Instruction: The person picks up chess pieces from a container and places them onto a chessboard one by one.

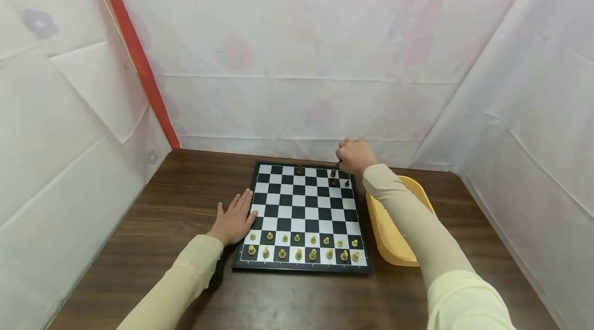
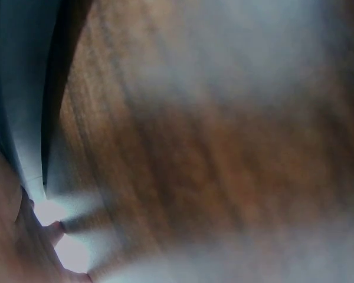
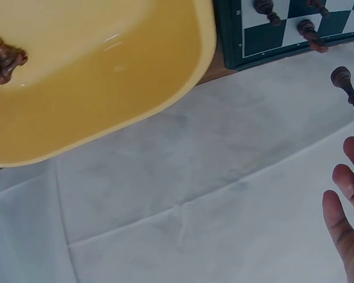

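1. No brand, label or readable writing showed in any view; tiny marks ran along the chessboard's (image 1: 303, 216) border, too small to read.
2. In the head view, the left hand (image 1: 233, 221) lay flat on the dark wooden bench (image 1: 162, 247), fingers straight and apart, fingertips touching the board's edge at 9 o'clock.
3. The right hand (image 1: 355, 156) hovered over the board's far corner, at about 1 o'clock, its grip pinched on a dark chess piece (image 3: 344, 81). The head view hid that piece behind the fingers; the right wrist view showed it, held at the picture's right edge, with the other fingers (image 3: 342, 221) loosely spread.
4. Sixteen pale pieces (image 1: 303, 247) stood in two rows of eight at the board's near edge, 6 o'clock.
5. About four dark pieces (image 1: 334, 178) stood on the far squares; the exact count was hard to tell.
6. One yellow tub (image 1: 394, 237) sat on the bench just beside the board, at 3 o'clock. Only the right wrist view showed its inside, where dark pieces (image 3: 3, 61) lay in a clump.
7. The left wrist view was blurred, showing only wood grain.
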